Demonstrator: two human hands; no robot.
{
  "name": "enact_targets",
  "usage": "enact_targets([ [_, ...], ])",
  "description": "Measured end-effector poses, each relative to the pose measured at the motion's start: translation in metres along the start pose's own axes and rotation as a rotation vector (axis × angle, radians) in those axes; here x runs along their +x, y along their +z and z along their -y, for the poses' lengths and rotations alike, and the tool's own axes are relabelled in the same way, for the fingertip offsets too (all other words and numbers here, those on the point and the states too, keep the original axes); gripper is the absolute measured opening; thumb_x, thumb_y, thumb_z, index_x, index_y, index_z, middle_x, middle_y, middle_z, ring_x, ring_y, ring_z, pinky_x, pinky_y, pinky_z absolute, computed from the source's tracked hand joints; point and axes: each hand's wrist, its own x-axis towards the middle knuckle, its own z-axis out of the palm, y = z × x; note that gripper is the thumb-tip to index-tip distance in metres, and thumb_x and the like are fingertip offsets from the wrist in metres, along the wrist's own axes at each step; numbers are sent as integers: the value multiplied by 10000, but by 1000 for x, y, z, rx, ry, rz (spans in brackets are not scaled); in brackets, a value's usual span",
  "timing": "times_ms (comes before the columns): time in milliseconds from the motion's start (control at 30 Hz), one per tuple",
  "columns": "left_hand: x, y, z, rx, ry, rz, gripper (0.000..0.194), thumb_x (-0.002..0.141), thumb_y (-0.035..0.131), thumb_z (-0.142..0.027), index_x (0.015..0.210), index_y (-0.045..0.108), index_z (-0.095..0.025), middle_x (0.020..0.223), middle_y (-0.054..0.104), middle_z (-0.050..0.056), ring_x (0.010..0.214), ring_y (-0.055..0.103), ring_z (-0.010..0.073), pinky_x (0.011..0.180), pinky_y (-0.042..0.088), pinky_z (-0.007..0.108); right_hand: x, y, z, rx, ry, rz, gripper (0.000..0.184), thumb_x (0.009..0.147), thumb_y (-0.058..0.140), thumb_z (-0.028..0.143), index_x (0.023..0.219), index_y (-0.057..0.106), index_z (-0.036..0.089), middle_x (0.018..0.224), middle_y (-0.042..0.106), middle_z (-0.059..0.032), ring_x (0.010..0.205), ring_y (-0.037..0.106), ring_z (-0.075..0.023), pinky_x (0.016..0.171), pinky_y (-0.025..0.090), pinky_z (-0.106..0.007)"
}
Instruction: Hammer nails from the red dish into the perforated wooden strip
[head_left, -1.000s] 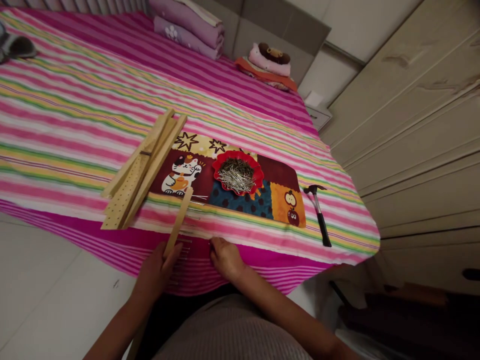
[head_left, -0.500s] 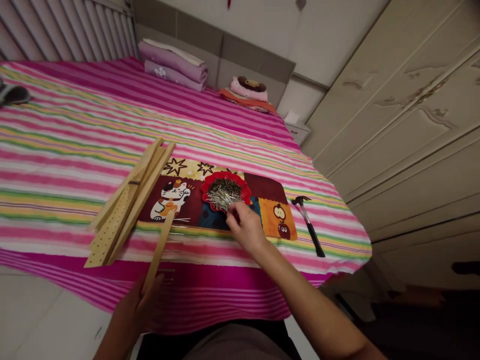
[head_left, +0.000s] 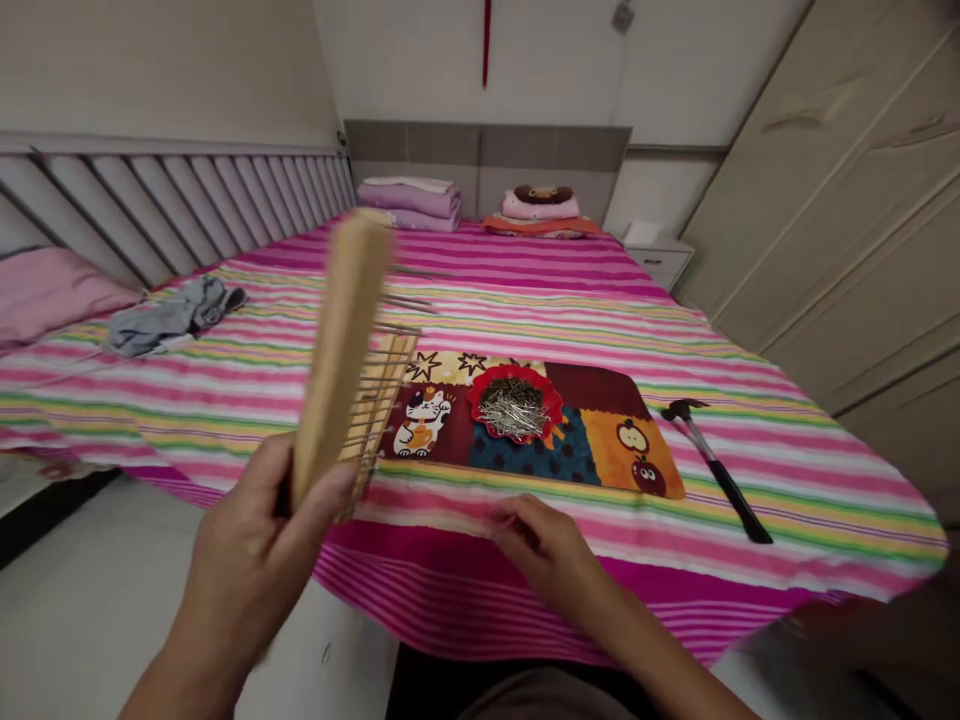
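My left hand [head_left: 251,560] is wrapped round the lower end of a wooden strip [head_left: 341,340], held up close to the camera; thin metal nails stick out of its right side. My right hand [head_left: 544,545] rests at the near edge of the bed with its fingers pinched together; what they hold is too small to see. Beyond it a red dish [head_left: 516,405] full of nails sits on a patchwork cloth [head_left: 600,435] with a cat picture. More wooden strips [head_left: 382,385] lie on the bed, mostly hidden behind the raised one.
A black-handled hammer [head_left: 716,465] lies right of the cloth on the striped bedspread [head_left: 225,370]. Grey clothing [head_left: 169,315] lies at the left, folded bedding [head_left: 409,200] and a plush toy [head_left: 541,203] by the headboard. A wardrobe [head_left: 847,210] stands at the right.
My left hand has lifted the wooden strip off the bed toward the camera. My right hand reached to the red dish, then came back to the bed's near edge. The view has tilted up.
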Motion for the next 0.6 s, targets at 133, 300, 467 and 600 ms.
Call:
enact_targets([
  [133, 0, 9, -25, 251, 523, 63, 283, 787, 533, -314, 1053, 598, -245, 780, 576, 29, 702, 519, 176, 607, 400, 274, -16, -34, 55, 23, -207, 33, 136, 881, 492, 124, 940, 553, 231, 819, 605, 1, 717, 567, -118, 629, 473, -218],
  [300, -24, 45, -23, 532, 761, 99, 342, 789, 512, -147, 1072, 614, -309, 741, 529, 36, 673, 481, 185, 612, 350, 302, -11, -43, 72, -467, -285, -29, 446, 791, 615, 187, 1219, 491, 198, 1191, 578, -100, 1105, 480, -290, 961, 372, -503],
  [467, -50, 57, -16, 596, 842, 143, 335, 790, 508, -114, 1069, 602, -274, 794, 547, 42, 716, 492, 185, 663, 370, 326, -11, -25, 41, -570, -66, 149, 358, 778, 597, 169, 1135, 564, 164, 1096, 607, -117, 991, 535, -271, 878, 425, -470],
  [600, -55, 63, -10, 590, 800, 123, 282, 771, 533, -101, 1015, 619, -211, 828, 572, 68, 753, 504, 198, 695, 391, 354, -14, -18, 23, -495, -171, 151, 335, 750, 597, 144, 1079, 593, 211, 1235, 538, -121, 1077, 502, -275, 876, 428, -437],
])
